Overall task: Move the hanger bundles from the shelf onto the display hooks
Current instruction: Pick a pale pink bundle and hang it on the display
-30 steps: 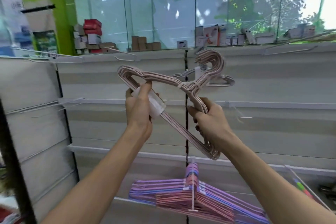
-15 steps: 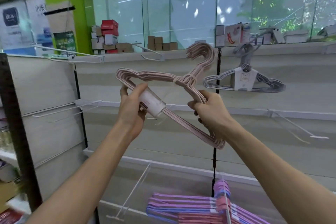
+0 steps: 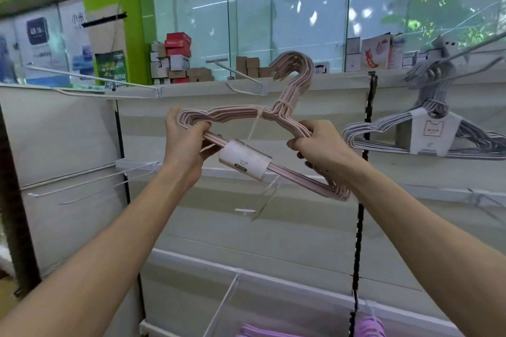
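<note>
Pink hanger bundle [image 3: 246,120] is gripped w/ both hands: left hand [image 3: 183,142] at its left shoulder, right hand [image 3: 319,142] at right arm, near top display hook [image 3: 241,79].

Bare display hook [image 3: 241,82] stands open just above; grey hanger bundle [image 3: 427,128] blocks the right

Small cardboard boxes [image 3: 175,63] are stacked at eleven o'clock, red ones on top. A green pillar [image 3: 109,3] rises beside them, a green poster [image 3: 111,67] at its foot.
</note>
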